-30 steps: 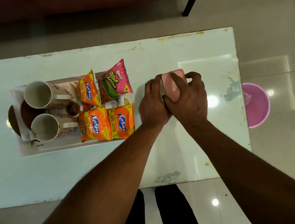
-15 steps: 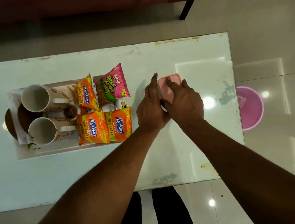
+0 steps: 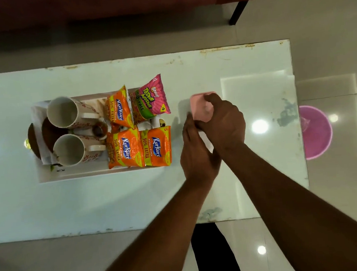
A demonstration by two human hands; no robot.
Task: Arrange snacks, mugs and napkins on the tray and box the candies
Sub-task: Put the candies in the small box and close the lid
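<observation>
Rounded pink box [image 3: 198, 107] (plastic, perhaps)

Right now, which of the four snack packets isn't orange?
The pink Tedhe Medhe packet at the tray's far right; the three Kurkure packets are orange.

Table top [image 3: 93, 202] was glossy; snack packets [image 3: 157, 147] were shiny plastic film; mugs [image 3: 62, 111] looked glazed ceramic; pink box [image 3: 198, 103], smooth plastic.

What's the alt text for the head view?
From above, the right hand grips a pink box on a white table, the left hand touching its side. To their left, a tray holds two mugs and four snack packets.
</observation>
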